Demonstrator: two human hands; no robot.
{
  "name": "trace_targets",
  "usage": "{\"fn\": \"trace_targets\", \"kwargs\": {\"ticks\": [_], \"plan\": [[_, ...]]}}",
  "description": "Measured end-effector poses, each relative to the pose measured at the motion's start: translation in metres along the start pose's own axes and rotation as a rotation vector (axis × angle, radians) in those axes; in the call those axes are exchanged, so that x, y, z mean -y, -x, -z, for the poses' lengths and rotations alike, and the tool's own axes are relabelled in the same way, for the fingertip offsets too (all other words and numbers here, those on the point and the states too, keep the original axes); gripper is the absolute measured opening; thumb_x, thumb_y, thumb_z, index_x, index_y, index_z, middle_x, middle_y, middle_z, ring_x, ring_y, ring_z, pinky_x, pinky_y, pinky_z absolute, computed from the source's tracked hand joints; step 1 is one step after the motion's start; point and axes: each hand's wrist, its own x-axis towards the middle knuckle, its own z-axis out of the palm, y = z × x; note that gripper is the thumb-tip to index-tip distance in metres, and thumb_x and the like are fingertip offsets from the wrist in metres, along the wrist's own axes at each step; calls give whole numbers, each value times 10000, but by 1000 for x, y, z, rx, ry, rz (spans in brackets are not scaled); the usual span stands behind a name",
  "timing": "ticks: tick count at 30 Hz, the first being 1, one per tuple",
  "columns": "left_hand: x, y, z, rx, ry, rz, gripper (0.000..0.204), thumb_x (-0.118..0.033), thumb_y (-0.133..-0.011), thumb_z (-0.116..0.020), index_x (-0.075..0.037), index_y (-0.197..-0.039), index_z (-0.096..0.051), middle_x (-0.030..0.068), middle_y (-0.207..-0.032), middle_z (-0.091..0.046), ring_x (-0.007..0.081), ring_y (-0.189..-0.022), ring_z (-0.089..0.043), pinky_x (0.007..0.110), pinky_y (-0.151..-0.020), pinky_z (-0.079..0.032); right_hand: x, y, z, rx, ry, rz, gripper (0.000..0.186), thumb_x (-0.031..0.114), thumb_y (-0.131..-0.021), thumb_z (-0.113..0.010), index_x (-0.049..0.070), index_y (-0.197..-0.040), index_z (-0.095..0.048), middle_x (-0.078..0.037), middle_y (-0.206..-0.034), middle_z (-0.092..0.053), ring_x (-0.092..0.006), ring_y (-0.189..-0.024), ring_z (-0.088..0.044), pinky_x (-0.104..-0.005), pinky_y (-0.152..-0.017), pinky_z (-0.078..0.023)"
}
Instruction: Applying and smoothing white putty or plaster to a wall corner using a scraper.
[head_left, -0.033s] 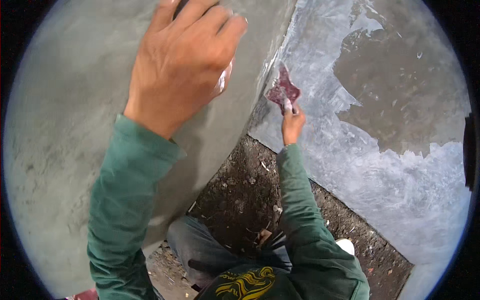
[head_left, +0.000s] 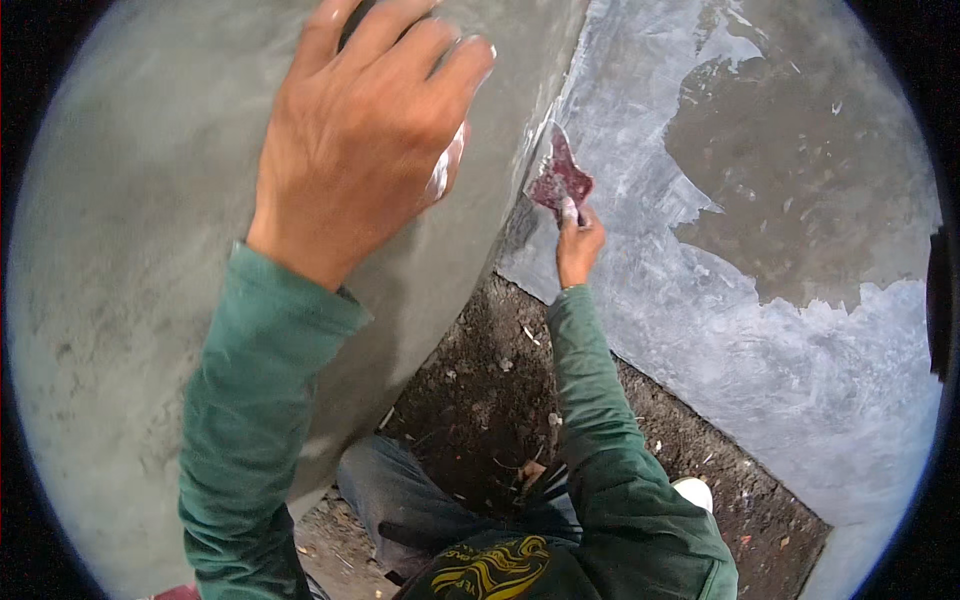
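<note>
My left hand (head_left: 360,135) is raised close to the camera, its back toward me, in front of the grey wall (head_left: 130,250) on the left. Its fingers are curled, with a dark patch between thumb and fingers and white smears along the palm side. Whatever it grips is hidden. Farther off, my right hand (head_left: 580,245) pinches a flat, dark-red piece (head_left: 562,178) with an uneven outline and whitish smears. The piece lies close to the corner where the left wall meets the white-streaked grey surface (head_left: 640,230). My right thumb is coated white.
A bare brown-grey patch (head_left: 790,180) shows within the white coating on the right. Below, dark soil (head_left: 480,380) with small debris fills the angle between the two surfaces. My jean-clad leg (head_left: 390,490) and a white shoe (head_left: 694,492) are near the lower edge.
My right hand and the dark-red piece have shifted slightly left. My left hand stays nearly in place.
</note>
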Motion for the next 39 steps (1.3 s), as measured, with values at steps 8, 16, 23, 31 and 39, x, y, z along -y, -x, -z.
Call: {"fn": "trace_targets", "kwargs": {"ticks": [8, 16, 23, 31, 39], "plan": [[2, 4, 1, 85, 57, 106, 399, -59, -711, -663, -112, -1107, -654, 25, -1057, -678, 199, -1135, -576, 411, -1102, -323, 28, 25, -56, -94, -17, 122, 378, 72, -789, -597, -4, -1159, -622, -277, -904, -653, -443, -845, -630, -443, -753, -480], [6, 5, -1, 143, -21, 63, 478, -46, -695, -671, -161, -1158, -639, 9, -1090, -671, 199, -1170, -562, 433, -1111, -299, 46, 16, -72, 55, -197, 135, 419, 13, -744, -586, -31, -1160, -620, -276, -830, -654, -403, -704, -623, -404, -706, -491], [-10, -12, -1, 296, -175, 44, 434, -135, -774, -661, -155, -1206, -636, 27, -1167, -667, 203, -1232, -529, 422, -1129, -263, 29, 12, -50, 235, -396, 25, 364, -11, -753, -575, -14, -1106, -666, -198, -912, -707, -214, -819, -668, -321, -773, -499], [-14, -14, 6, 324, -288, 13, 398, -165, -819, -633, -155, -1217, -629, 42, -1189, -654, 202, -1272, -492, 419, -1154, -208, 24, 68, -21, 381, -317, 422, 313, 4, -762, -597, 20, -1063, -678, -192, -819, -679, -201, -752, -662, -345, -704, -512], [-7, -26, 9, 331, -211, -5, 434, -139, -812, -634, -120, -1244, -593, 50, -1259, -602, 232, -1287, -467, 453, -1159, -225, -14, 22, 36, 499, -1080, -334, 230, 15, -849, -650, 15, -1079, -662, -38, -945, -698, -124, -819, -626, -285, -738, -502]]}}
